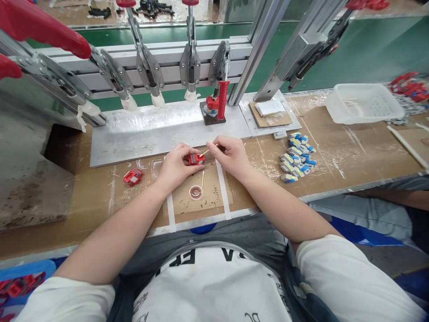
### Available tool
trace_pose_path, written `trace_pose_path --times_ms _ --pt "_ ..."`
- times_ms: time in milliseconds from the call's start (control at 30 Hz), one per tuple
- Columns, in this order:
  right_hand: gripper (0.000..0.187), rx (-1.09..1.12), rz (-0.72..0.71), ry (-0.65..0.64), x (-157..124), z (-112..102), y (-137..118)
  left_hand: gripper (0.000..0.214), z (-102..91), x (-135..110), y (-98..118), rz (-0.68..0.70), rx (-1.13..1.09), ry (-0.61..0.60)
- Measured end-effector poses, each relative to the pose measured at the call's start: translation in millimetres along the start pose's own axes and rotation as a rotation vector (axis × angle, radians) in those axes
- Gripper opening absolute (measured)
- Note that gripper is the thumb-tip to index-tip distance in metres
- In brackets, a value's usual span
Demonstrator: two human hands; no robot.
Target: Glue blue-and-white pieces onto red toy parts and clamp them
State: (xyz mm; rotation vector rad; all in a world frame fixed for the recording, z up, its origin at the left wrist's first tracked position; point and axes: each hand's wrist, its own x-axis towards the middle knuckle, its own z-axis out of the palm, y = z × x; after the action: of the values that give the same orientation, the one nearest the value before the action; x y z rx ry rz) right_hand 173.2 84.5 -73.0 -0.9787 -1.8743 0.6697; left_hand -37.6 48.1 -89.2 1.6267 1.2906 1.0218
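Between the thumb and fingers of my left hand [177,165] is a small red and grey plastic part [196,159], held just above the bench. My right hand [231,155] pinches a thin wooden stick [208,151], its tip at the top of that part. Nearer to me, a small clear cup [196,192] holds a brownish liquid, and another thin stick [203,179] leans in it. A similar red and grey part [133,177] lies on the bench left of my left hand.
Toggle clamps [191,58] line a metal rail behind a metal plate [144,134]. One clamp stands over a red part [212,106]. Small white, blue and yellow pieces [296,158] lie piled at right, before a translucent tray [365,105]. Another person's arm [398,197] shows at far right.
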Motion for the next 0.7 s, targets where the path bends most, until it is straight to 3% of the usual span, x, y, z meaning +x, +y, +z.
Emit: trace_pose_path --times_ms 233,400,567,633,700 --pt "0.05 -0.096 -0.036 -0.008 -2 -6 0 0.036 -1.0 -1 3 0.008 0.058 0.009" --pt "0.052 0.001 0.011 -0.101 0 -3 -4 0.034 0.6 -1 8 0.014 0.086 0.011" --pt "0.054 0.11 -0.01 -0.049 -1 -7 -7 0.033 1.1 0 6 0.029 0.119 0.031" --pt "0.054 0.138 -0.074 -0.163 -5 -9 -10 0.036 -0.3 0 4 0.018 0.049 0.048" --pt "0.054 0.112 -0.18 -0.394 -12 -8 -17 0.046 -2.7 1 3 -0.006 -0.062 0.064"
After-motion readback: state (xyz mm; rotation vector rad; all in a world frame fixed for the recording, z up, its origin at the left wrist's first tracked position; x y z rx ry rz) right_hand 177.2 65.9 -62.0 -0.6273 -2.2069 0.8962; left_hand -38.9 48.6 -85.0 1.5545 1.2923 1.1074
